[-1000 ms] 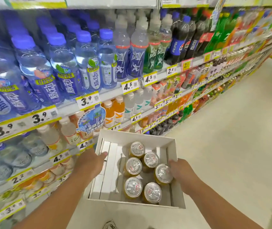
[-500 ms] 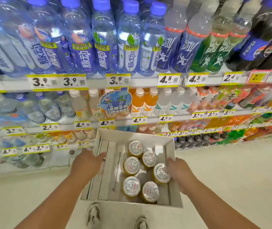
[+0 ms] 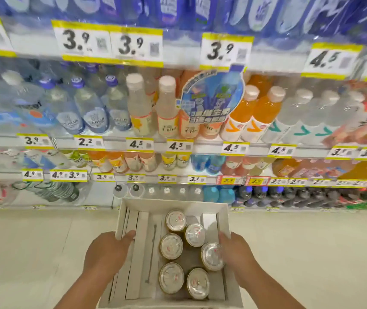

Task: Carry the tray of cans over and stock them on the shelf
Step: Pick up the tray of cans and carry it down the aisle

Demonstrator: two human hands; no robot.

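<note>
A white cardboard tray (image 3: pixel 173 205) is held low in front of me, over the floor. Several gold cans with silver lids (image 3: pixel 171 246) stand upright in its right half; the left half shows bare white slats. My left hand (image 3: pixel 107 253) grips the tray's left wall, thumb inside. My right hand (image 3: pixel 237 255) grips the right wall, fingers next to a can (image 3: pixel 212 256). The drinks shelf (image 3: pixel 195 146) faces me, its rows full of bottles.
Yellow-edged price tags (image 3: pixel 108 44) line each shelf edge. A round blue promo sign (image 3: pixel 211 98) hangs from the upper rail. Bottom row holds bottles lying just beyond the tray's far wall. Pale floor (image 3: pixel 33 253) spreads to both sides.
The view has turned from along the aisle to square onto the shelf and moved closer and lower. Both hands keep the same grip on the tray; cans stay in place.
</note>
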